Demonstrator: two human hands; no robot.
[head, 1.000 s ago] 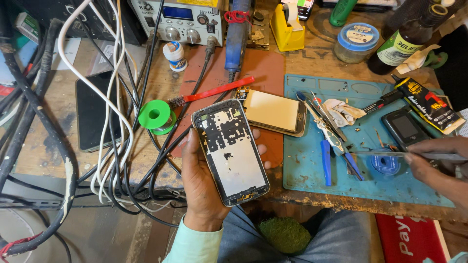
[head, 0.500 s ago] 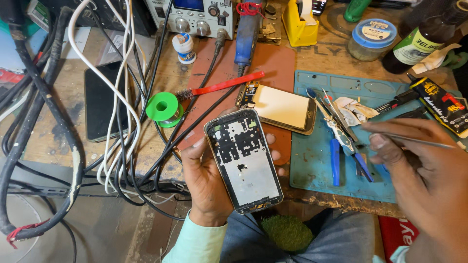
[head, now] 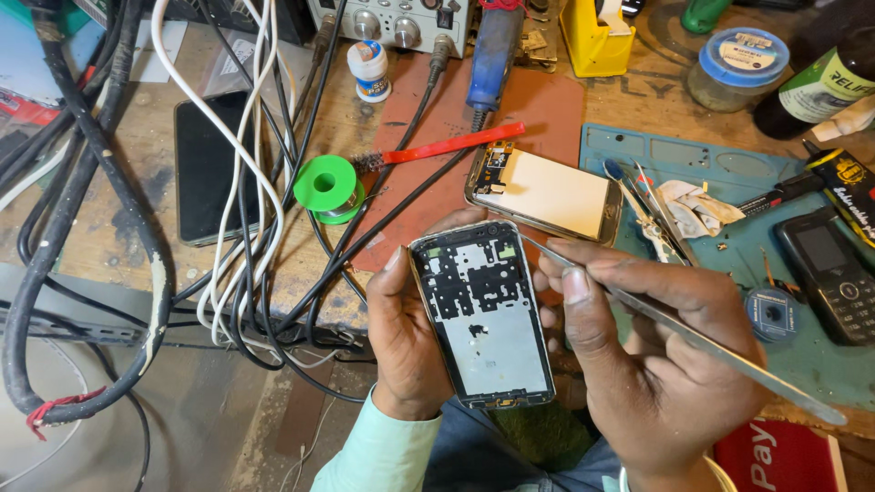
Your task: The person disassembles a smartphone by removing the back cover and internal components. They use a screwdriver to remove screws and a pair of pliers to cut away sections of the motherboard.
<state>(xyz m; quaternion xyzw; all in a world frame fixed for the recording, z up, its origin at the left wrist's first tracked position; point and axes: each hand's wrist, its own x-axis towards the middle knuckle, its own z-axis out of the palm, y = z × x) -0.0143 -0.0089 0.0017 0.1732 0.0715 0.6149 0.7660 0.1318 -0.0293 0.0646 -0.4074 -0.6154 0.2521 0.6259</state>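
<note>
My left hand (head: 406,342) grips an opened phone frame (head: 481,314), its bare inner side with black shielding and a pale metal plate facing up. My right hand (head: 652,360) is closed on long metal tweezers (head: 693,337); their tip reaches the frame's upper right edge. The right fingers also rest against the frame's right side. A second phone part with a pale back (head: 547,193) lies on the bench just beyond the frame.
Thick black and white cables (head: 246,210) spread over the left of the bench beside a dark phone (head: 205,169) and a green solder spool (head: 328,187). A blue work mat (head: 729,164) holds tools, a wiped cloth and a black keypad phone (head: 831,273). Jars, a bottle and a power supply stand behind.
My right hand has come in from the right with the tweezers and now touches the phone frame. The view has moved closer to the frame.
</note>
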